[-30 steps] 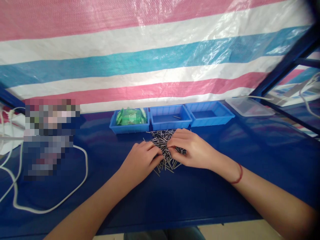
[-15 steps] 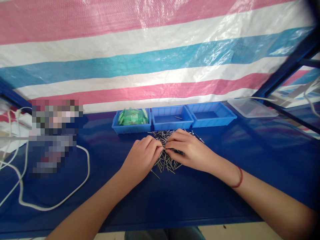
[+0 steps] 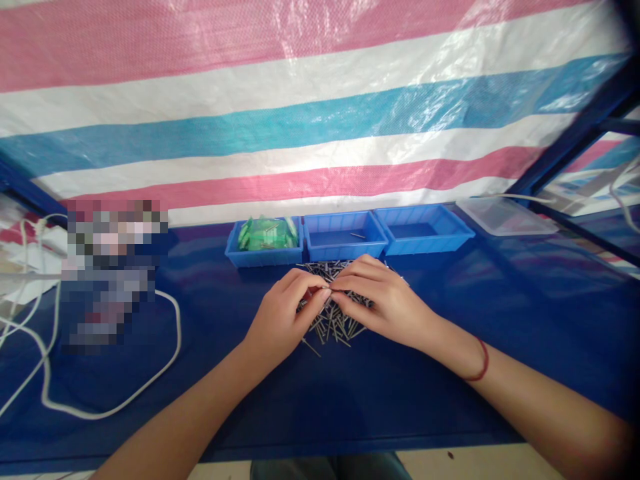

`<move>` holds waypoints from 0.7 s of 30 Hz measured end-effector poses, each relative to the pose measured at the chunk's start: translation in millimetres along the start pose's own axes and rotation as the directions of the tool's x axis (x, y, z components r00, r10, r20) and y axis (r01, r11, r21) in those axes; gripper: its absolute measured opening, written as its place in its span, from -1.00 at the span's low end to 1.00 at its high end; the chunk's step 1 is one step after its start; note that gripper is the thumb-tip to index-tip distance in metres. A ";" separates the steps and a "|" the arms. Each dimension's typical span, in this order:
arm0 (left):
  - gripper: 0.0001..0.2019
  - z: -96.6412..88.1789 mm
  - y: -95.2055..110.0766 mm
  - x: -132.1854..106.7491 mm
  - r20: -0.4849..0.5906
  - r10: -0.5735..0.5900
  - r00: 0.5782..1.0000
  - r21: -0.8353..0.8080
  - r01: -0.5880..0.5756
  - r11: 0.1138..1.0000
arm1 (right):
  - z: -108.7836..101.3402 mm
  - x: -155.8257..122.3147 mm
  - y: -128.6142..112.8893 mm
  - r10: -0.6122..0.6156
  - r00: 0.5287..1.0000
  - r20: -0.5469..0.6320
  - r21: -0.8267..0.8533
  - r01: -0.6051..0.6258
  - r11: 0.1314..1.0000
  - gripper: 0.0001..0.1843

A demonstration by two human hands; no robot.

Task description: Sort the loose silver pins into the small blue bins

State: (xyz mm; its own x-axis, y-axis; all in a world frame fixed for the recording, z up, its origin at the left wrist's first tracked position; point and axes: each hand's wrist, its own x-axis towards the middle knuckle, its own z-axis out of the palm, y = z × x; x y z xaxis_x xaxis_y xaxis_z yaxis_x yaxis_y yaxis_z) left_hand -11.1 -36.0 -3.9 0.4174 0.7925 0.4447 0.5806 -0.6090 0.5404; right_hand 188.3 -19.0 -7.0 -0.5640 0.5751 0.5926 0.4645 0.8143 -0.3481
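A heap of thin metal pins (image 3: 333,323) lies on the blue table (image 3: 350,393) in front of me. My left hand (image 3: 283,320) and my right hand (image 3: 383,300) rest over the heap, fingertips meeting in a pinch at its middle. Both hands are closed on something small that I cannot make out, likely a pin. A red string circles my right wrist. Behind the heap stand three blue bins: the left bin (image 3: 264,251) holds green pieces, the middle bin (image 3: 345,245) holds a single pin, the right bin (image 3: 425,237) looks bare.
A white cable (image 3: 125,393) loops across the table at the left beside a blurred-out area. A clear plastic lid (image 3: 505,217) lies at the back right. A striped tarp hangs behind the bins. A dark blue frame post (image 3: 570,133) rises on the right.
Both hands have lifted slightly off the heap and drawn their fingertips together at its middle. The view shifted a little.
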 end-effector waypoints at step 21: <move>-0.89 -3.5 0.5 0.5 -0.048 0.041 0.998 0.000 -0.041 0.999 | -2.6 0.2 -3.8 0.092 0.972 -0.218 0.176 -0.054 0.983 -0.98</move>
State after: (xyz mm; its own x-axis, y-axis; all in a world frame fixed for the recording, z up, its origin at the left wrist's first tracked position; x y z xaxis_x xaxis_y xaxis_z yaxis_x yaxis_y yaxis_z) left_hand -13.1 -36.1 -0.9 0.4067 0.7641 0.5007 0.5625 -0.6413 0.5219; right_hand 188.2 -22.2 -3.7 -0.3562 0.6166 0.7021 0.3669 0.7833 -0.5017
